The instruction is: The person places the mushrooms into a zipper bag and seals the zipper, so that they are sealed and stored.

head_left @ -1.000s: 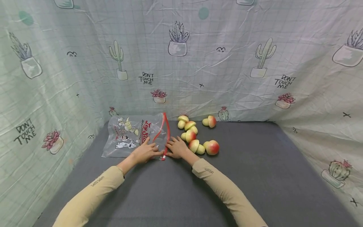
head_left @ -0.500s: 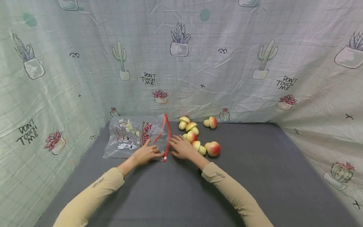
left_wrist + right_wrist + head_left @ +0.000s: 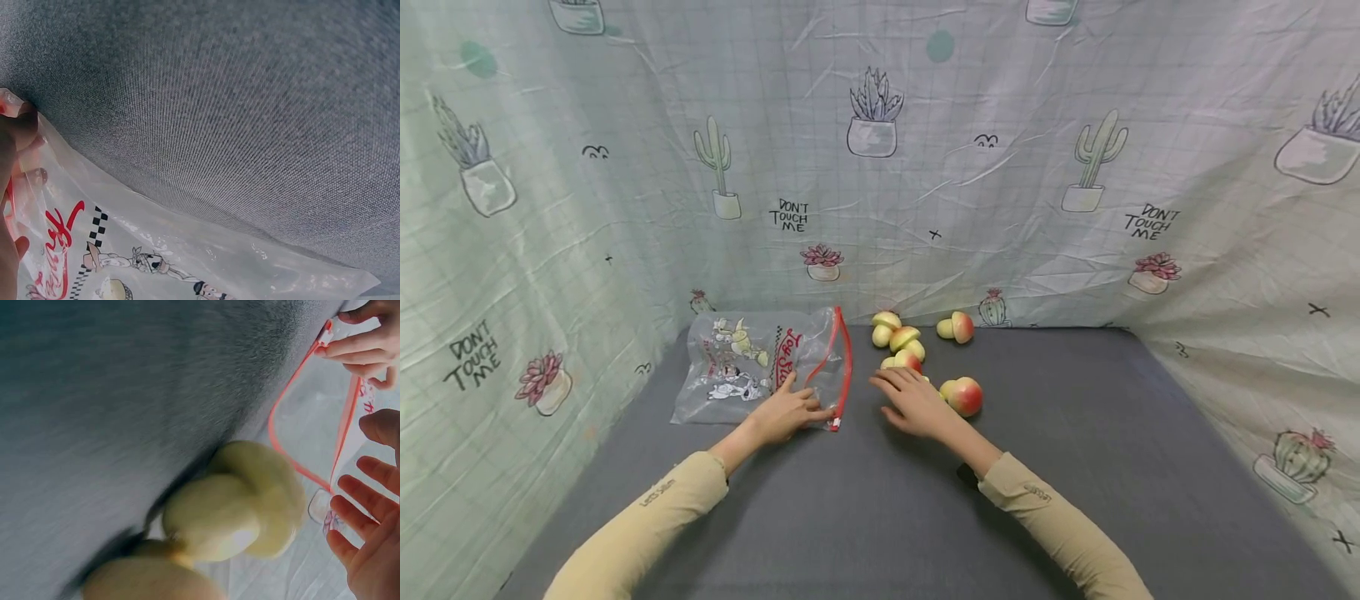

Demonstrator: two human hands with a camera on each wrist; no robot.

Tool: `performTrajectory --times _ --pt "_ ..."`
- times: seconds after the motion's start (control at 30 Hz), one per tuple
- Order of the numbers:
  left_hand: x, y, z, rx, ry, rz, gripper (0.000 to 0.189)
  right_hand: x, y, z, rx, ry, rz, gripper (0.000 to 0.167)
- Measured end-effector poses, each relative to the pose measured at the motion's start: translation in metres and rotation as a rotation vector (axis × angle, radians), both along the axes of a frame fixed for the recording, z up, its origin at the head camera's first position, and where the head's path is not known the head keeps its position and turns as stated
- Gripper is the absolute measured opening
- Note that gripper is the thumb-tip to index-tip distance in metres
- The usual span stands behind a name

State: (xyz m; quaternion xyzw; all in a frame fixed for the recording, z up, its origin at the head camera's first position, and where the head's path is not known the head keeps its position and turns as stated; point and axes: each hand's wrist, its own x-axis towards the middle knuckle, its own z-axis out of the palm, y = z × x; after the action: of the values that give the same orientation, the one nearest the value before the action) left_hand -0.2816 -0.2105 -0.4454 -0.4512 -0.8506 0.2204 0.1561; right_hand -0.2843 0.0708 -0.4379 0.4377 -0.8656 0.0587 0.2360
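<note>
A clear zip bag [image 3: 801,350] with a red zip edge and cartoon print lies flat on the grey table, its red-edged mouth parted toward the right. My left hand [image 3: 784,414] pinches the bag near the zip's front corner; in the left wrist view some fingers show through the plastic. My right hand [image 3: 917,406] hovers to the right of the mouth, fingers spread and holding nothing, as the right wrist view shows. Close by are several yellow-and-red toy mushrooms, one at the right [image 3: 964,396] and others behind; my hand partly hides one. Blurred mushrooms [image 3: 212,515] lie beneath the right wrist.
One more mushroom [image 3: 955,327] lies apart at the table's back edge. A cloth printed with cacti [image 3: 940,183] hangs behind and on both sides. The dark grey tabletop [image 3: 1075,467] extends to the right and front.
My right hand has left the bag's red edge and moved right toward the mushrooms. My left hand keeps its place on the bag's front corner.
</note>
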Motion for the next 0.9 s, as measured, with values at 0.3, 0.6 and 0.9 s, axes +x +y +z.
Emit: performTrajectory --times 0.3,0.6,0.9 --pt "0.001 0.000 0.001 0.024 -0.021 -0.004 0.054 0.011 0.033 -0.002 -0.081 0.088 -0.027 0.047" --pt "0.003 0.001 0.002 0.021 -0.029 0.008 0.056 0.020 0.053 -0.009 -0.092 0.105 -0.085 0.052" --pt "0.004 0.001 0.002 0.030 -0.042 0.023 0.056 0.023 0.064 -0.014 -0.050 0.080 -0.152 0.058"
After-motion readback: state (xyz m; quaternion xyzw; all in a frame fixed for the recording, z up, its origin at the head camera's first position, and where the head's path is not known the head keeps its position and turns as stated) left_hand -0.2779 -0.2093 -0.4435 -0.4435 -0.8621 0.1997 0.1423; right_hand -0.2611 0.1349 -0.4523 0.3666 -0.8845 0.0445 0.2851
